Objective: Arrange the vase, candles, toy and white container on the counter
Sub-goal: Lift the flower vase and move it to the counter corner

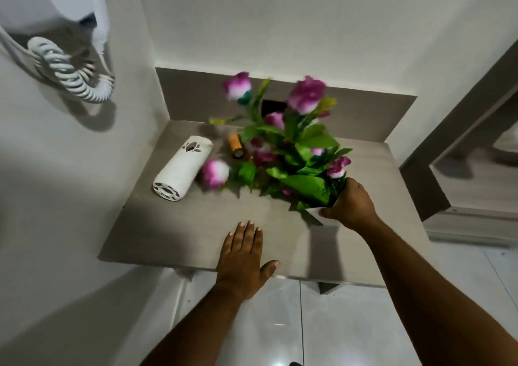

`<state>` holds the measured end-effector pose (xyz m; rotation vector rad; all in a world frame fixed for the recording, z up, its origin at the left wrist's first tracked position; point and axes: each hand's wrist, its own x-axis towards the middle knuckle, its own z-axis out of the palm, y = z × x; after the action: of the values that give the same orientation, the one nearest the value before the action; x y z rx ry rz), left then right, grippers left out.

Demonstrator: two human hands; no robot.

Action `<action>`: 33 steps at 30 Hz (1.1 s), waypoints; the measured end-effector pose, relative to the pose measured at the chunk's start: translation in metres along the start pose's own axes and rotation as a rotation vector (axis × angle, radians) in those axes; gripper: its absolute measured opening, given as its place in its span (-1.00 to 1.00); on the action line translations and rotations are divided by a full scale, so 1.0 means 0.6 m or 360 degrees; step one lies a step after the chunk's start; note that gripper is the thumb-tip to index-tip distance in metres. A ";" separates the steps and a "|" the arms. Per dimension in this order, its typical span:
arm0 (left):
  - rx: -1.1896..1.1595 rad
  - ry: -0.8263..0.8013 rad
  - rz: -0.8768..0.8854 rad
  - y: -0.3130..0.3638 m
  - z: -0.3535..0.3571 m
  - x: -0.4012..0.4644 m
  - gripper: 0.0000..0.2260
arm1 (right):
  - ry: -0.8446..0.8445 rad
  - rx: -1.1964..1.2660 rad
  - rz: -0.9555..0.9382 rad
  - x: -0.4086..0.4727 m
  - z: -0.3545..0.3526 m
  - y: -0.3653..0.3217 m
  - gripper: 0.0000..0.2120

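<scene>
My right hand (pixel 350 204) grips the white vase (pixel 315 212) at its base; the vase is tilted to the left, and its pink and green artificial flowers (pixel 283 144) lean over the counter (pixel 196 225), blurred. My left hand (pixel 244 256) lies flat and open on the counter's front edge, holding nothing. A white cylindrical container (pixel 182 166) lies on its side at the left. An orange candle (pixel 236 145) lies on its side behind it, partly hidden by leaves. I see no toy.
The grey counter sits in a corner, with white walls at the left and back and a grey backsplash (pixel 196 93). A wall-mounted hair dryer with a coiled cord (pixel 73 71) hangs at the upper left. A mirror frame (pixel 454 130) stands at the right.
</scene>
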<state>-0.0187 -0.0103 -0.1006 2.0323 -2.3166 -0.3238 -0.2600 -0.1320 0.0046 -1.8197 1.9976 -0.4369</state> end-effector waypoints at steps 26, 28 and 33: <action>0.0092 0.0152 -0.0006 -0.072 -0.030 0.121 -0.03 | 0.0807 0.1039 0.0458 0.064 0.099 0.064 -0.10; 0.0093 0.0162 0.0012 -0.072 -0.032 0.131 -0.03 | 0.0796 0.1017 0.0444 0.069 0.099 0.073 -0.12; 0.0104 0.0172 -0.0002 -0.071 -0.037 0.147 -0.05 | 0.0901 0.0923 0.0499 0.088 0.099 0.084 -0.25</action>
<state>0.0145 -0.1052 -0.0958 2.0255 -2.2910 -0.1367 -0.2784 -0.1771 -0.0760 -1.0746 2.1284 -1.3771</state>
